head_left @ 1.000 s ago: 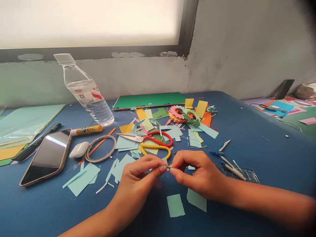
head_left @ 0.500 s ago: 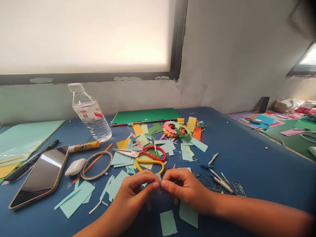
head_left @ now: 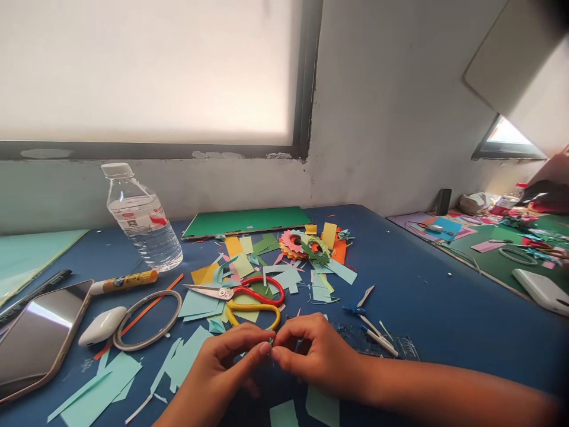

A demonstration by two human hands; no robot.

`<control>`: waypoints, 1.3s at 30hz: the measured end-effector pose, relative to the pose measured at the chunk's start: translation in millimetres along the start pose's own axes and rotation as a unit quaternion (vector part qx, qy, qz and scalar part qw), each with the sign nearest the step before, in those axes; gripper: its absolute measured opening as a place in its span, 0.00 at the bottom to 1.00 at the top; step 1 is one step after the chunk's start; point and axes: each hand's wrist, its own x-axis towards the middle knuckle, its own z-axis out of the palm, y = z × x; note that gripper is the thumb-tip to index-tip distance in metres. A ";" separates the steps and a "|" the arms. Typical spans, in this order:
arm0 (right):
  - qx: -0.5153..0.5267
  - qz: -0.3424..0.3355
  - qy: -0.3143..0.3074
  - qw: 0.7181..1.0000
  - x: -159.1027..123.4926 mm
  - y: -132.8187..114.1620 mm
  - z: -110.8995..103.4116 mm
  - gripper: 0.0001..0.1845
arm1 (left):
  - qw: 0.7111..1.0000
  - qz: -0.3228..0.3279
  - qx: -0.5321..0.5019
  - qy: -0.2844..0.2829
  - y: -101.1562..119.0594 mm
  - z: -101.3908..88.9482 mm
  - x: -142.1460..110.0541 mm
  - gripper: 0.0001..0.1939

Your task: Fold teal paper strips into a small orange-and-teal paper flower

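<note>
My left hand and my right hand meet fingertip to fingertip low over the blue table. Both pinch a tiny greenish scrap, probably paper, mostly hidden by the fingers. Just beyond them lie scissors with one red and one yellow handle, blades pointing left. Pale blue-green paper pieces lie beneath and in front of my hands. Past my right wrist rest a blue-and-white compass and a clear plastic stencil.
Left are a phone, a white earbud case, a glue tube, a cable ring and a tilted water bottle. Behind the scraps sit scalloped paper rings and a green board. Another cluttered table stands right.
My view has swung to the right, so the table items sit further left. My hands keep their pinch, with the scrap showing slightly more. A large pale sheet has appeared at upper right.
</note>
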 end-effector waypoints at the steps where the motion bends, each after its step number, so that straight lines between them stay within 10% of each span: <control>1: -0.020 -0.019 0.008 1.000 0.2 0.7 0.3 0.07 | 1.000 -0.007 0.004 0.003 -0.2 0.0 0.0 0.16; 22: -0.110 -0.057 -0.028 0.992 2.3 -5.1 -4.0 0.09 | 0.999 -0.022 0.007 0.026 1.0 -0.7 0.9 0.14; 25: -0.237 -0.125 -0.002 0.963 18.7 -16.0 -40.8 0.10 | 0.999 -0.024 0.040 0.018 -1.0 -1.6 1.3 0.15; 28: -0.404 -0.019 0.202 0.892 45.3 -18.4 -110.5 0.09 | 0.993 -0.026 0.113 0.013 -3.9 -3.0 0.2 0.16; 32: -0.446 0.079 0.233 0.861 72.0 5.2 -193.7 0.20 | 0.969 0.034 0.244 0.015 -6.8 -6.6 -1.8 0.12; 39: -0.444 0.135 0.159 0.872 82.4 44.2 -210.5 0.12 | 0.920 0.175 0.350 0.017 -7.0 -10.1 -2.3 0.10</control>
